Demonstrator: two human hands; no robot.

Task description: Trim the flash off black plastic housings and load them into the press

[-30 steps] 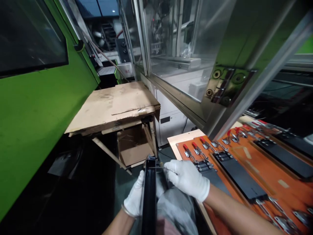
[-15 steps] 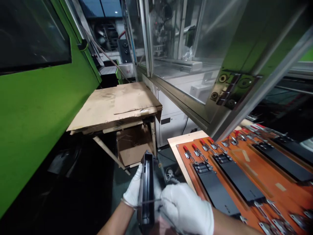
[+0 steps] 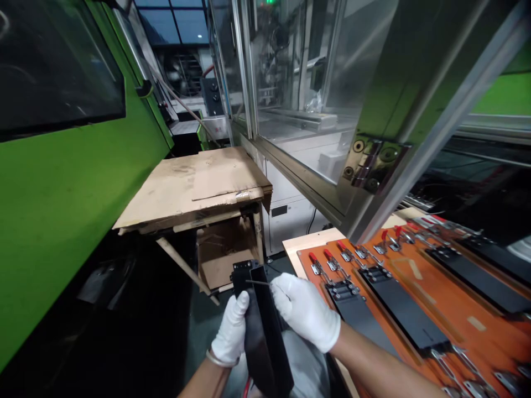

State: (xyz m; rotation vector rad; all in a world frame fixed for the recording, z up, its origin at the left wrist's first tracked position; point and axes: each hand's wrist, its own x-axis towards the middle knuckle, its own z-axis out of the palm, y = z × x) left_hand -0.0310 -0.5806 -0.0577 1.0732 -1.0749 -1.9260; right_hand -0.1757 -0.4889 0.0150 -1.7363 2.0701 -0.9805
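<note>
My left hand (image 3: 232, 330), in a white glove, is closed around the left side of a long black plastic part (image 3: 263, 342), thumb laid along its face. The part is tilted up in front of me, with an open channel along its right side and a small bracket-like end with holes at the top. My right hand (image 3: 305, 309), also gloved, is closed on a thin dark rod-like tool (image 3: 258, 283). That rod points left across the upper end of the part; whether it touches the part I cannot tell. The tool's handle is hidden in my fist.
On the right, an orange fixture board (image 3: 415, 287) carries red-handled toggle clamps (image 3: 327, 258) and dark panels (image 3: 409, 309). A cardboard-covered table (image 3: 194, 177) stands ahead. A green machine (image 3: 50, 204) is on the left; a metal-framed glass door (image 3: 307, 166) juts in from the right.
The black part has turned, showing its broad face and open channel rather than its narrow edge. My right hand has moved up and away from me, bringing the rod to the part's upper end.
</note>
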